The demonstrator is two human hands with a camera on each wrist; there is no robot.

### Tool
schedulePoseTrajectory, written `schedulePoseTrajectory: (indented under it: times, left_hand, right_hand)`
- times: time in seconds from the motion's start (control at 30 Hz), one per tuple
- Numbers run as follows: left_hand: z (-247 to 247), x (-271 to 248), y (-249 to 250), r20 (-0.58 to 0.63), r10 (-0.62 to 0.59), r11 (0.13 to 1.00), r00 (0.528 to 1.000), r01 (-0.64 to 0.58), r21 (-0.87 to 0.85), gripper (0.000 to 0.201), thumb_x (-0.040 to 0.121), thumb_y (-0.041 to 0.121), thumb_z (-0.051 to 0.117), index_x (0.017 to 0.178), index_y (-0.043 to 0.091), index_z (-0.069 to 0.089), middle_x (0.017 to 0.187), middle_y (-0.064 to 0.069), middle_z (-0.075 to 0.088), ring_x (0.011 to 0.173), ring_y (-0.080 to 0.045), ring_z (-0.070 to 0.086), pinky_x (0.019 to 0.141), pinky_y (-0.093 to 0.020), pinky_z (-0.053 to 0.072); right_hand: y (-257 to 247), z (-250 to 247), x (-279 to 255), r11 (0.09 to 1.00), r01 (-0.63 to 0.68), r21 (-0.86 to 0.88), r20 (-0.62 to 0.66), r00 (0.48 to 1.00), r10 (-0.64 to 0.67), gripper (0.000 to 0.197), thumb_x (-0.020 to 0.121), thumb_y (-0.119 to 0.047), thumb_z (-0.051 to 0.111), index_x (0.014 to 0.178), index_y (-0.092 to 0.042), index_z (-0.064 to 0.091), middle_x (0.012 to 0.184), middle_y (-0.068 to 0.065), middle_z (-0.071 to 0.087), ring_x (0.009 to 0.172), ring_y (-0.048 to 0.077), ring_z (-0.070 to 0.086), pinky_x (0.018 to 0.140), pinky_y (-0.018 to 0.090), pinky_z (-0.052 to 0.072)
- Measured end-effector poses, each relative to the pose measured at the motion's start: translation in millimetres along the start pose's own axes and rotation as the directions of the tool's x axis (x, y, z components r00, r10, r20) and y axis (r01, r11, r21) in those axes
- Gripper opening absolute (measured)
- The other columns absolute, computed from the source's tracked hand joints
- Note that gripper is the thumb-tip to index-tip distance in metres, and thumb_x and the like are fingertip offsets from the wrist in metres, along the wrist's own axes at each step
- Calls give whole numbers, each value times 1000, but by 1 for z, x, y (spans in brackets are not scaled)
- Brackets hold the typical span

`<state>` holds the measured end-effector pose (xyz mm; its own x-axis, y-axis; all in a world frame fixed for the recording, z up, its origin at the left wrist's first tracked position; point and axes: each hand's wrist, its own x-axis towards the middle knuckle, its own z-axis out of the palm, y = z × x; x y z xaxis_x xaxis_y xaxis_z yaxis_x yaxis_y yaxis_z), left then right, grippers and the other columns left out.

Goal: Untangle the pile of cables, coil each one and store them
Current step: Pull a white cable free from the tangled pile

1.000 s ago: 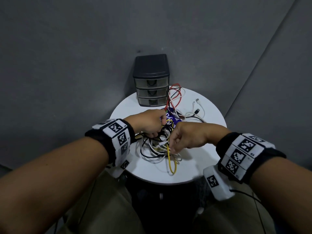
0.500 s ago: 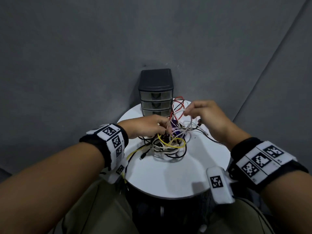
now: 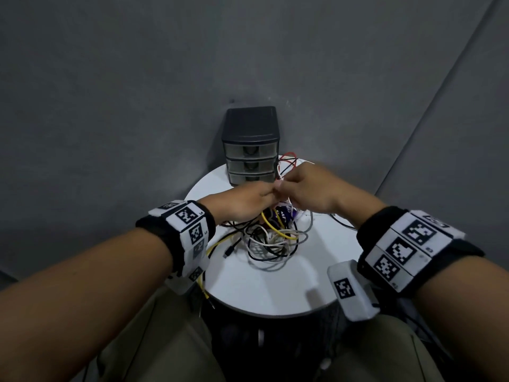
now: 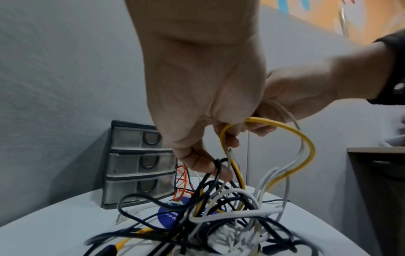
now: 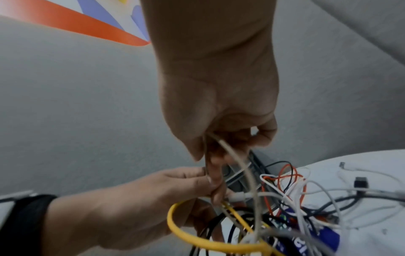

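Both hands meet above the tangled cable pile (image 3: 271, 235): left hand (image 3: 245, 201) pinches the yellow cable (image 4: 304, 138), right hand (image 3: 308, 188) pinches a thin grey-white cable (image 5: 243, 166); the pull should be slow

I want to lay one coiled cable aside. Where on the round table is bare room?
Bare patch on the table: the near edge, between the cable pile and the rim. Also left of the drawer unit. Crowded: middle and far right, under both hands.
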<state>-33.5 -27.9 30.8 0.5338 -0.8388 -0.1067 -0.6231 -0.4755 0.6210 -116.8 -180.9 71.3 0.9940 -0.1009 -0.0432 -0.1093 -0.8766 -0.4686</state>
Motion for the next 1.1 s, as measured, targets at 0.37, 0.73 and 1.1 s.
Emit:
schedulePoseTrajectory:
  times: [0.37,0.73,1.1]
  left_hand:
    - [-4,-10,-26,70,-14,998,997,18,-56,7,101,16,58,108,15,59,79,11,62,59,-1,54,58,-14,42]
    - [1,-3,-34,55,-46,983,997,36,182,12,96,40,63,90,36,53,105,3,51,103,-23,55,88,-37,47]
    - [8,-1,-38,176,-74,934,982,6,358,9,97,29,59,102,28,53,107,-6,56,98,-28,55,89,-45,49]
  right_hand:
    - [-16,-41,-20,378,353,856,-330,936,-125,24,96,-21,52,76,-18,64,86,1,65,78,12,56,65,23,40]
    - [-15,-45,-23,-148,233,961,-252,960,-122,17,99,-28,51,86,-17,49,104,8,73,91,18,69,85,35,49]
    - [-28,-59,-19,846,505,168,-731,640,-236,30,90,-30,67,77,-7,79,70,4,47,68,10,47,64,30,33]
